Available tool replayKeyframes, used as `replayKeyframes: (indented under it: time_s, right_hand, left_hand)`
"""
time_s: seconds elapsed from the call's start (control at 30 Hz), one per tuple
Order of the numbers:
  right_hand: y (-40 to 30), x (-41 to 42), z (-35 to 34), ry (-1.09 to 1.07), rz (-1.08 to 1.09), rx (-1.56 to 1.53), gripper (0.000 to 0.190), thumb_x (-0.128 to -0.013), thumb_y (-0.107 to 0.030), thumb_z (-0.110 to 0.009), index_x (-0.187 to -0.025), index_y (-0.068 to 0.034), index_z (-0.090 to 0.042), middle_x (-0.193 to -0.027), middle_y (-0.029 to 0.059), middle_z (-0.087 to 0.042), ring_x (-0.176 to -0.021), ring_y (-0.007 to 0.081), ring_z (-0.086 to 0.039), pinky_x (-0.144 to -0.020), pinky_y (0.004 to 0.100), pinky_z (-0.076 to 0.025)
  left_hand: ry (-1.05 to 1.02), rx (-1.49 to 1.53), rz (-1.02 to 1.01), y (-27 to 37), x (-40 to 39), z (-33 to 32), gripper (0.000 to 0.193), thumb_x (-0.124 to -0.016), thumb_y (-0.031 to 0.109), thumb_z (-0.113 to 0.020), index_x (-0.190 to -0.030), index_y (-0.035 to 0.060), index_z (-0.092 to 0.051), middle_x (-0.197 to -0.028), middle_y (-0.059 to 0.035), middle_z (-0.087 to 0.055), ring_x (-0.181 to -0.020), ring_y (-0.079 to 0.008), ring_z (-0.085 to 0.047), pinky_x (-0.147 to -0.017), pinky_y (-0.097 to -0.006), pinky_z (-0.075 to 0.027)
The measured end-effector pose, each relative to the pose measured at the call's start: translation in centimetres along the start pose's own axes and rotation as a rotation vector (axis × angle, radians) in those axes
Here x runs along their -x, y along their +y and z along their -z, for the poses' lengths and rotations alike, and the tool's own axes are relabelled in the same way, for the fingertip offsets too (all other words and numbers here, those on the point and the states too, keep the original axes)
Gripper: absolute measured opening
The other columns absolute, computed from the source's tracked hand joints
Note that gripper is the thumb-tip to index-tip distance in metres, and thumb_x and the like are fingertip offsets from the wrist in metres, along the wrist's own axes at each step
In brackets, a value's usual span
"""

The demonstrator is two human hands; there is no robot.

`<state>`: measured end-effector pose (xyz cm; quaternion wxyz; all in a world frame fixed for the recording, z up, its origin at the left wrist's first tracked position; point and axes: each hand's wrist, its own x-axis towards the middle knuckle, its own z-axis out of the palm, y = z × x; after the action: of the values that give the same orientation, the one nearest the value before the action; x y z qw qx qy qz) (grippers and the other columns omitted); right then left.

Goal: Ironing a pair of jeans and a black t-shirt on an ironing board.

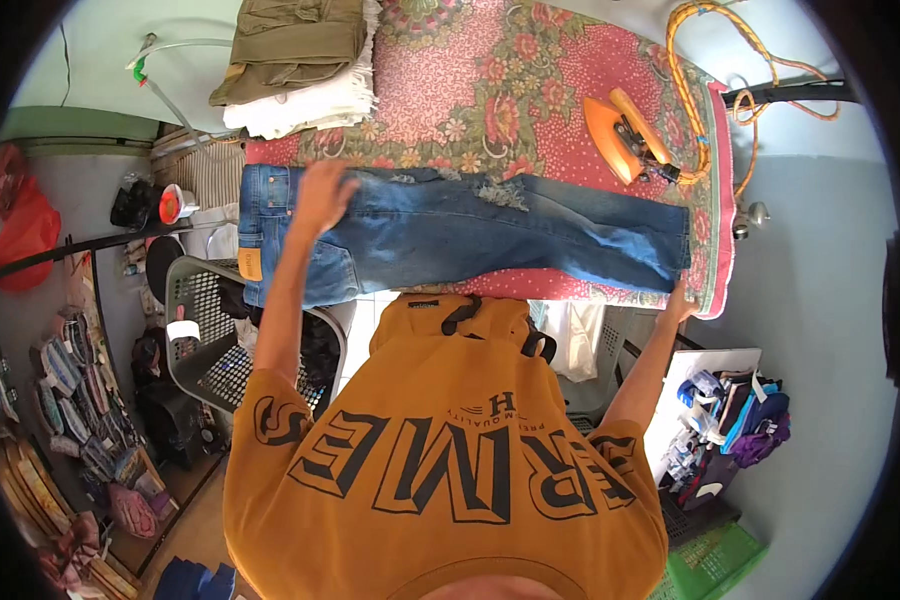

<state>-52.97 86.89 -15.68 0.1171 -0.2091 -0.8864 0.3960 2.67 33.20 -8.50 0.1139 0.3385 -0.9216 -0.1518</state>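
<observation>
A folded pair of blue denim jeans (pixel 435 232) lies lengthwise along the near side of a padded, flower-patterned red cloth (pixel 435 90). The waistband with its tan leather patch (pixel 250 264) is at the left, and the leg hems are at the right. Frayed rips show along the far edge. My left hand (pixel 324 196) rests on the jeans near the front pocket, thumb apart from the fingers. At the lower right corner, my right hand (pixel 676 303) grips the hem; part of its fingers is hidden. An orange clothes iron (pixel 619 139) lies beyond the hems.
Folded olive trousers (pixel 296 52) and white fringed cloth (pixel 300 109) are stacked at the far left. An orange cord (pixel 679 67) loops at the far right. Below the waistband stands a grey perforated basket (pixel 202 292). A green crate (pixel 720 562) sits at lower right.
</observation>
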Motion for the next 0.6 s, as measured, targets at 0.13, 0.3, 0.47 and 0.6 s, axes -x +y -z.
replayKeyframes:
  time_s: [0.13,0.3,0.47,0.6]
  right_hand:
    - [-1.0,-5.4,-0.5,-0.228,0.441,0.580,0.082,-0.072,-0.065,-0.073,-0.117,0.003,-0.064,-0.121,0.0233,-0.062,-0.105,0.0420,-0.061,-0.095,0.0445,-0.047]
    - [0.6,-7.6,-0.9,-0.506,0.646,0.549,0.074,-0.071,-0.059,-0.078,-0.104,0.006,-0.067,-0.102,0.0259,-0.068,-0.101,0.0413,-0.064,-0.085,0.0451,-0.050]
    - [-4.9,-5.0,1.0,-0.564,0.491,0.073,0.057,-0.088,-0.042,-0.071,-0.121,0.004,-0.061,-0.109,0.0189,-0.068,-0.099,0.0254,-0.064,-0.087,0.0383,-0.048]
    - [-9.0,-5.1,2.0,-0.388,0.489,-0.125,0.051,-0.093,-0.039,-0.068,-0.121,0.003,-0.060,-0.106,0.0118,-0.066,-0.095,0.0181,-0.059,-0.086,0.0320,-0.047]
  left_hand:
    - [-0.257,-0.022,-0.100,3.7,-3.3,-1.0,0.059,-0.095,0.056,-0.051,-0.133,0.0106,-0.055,-0.113,-0.0139,-0.065,-0.119,-0.0345,-0.052,-0.108,-0.0476,-0.032]
    - [-0.771,0.210,0.148,2.6,-6.6,-1.5,0.063,-0.095,0.058,-0.051,-0.085,0.0006,-0.074,-0.113,-0.0234,-0.065,-0.107,-0.0365,-0.060,-0.090,-0.0423,-0.047]
    - [-0.486,0.511,0.002,1.6,-4.2,-0.2,0.031,-0.095,0.029,-0.065,-0.089,-0.0007,-0.065,-0.090,-0.0119,-0.068,-0.082,-0.0294,-0.064,-0.073,-0.0394,-0.049]
    - [-0.247,0.443,-0.096,1.5,-3.8,-2.2,0.026,-0.095,0.025,-0.065,-0.111,0.0045,-0.070,-0.093,-0.0117,-0.067,-0.089,-0.0267,-0.061,-0.078,-0.0380,-0.048]
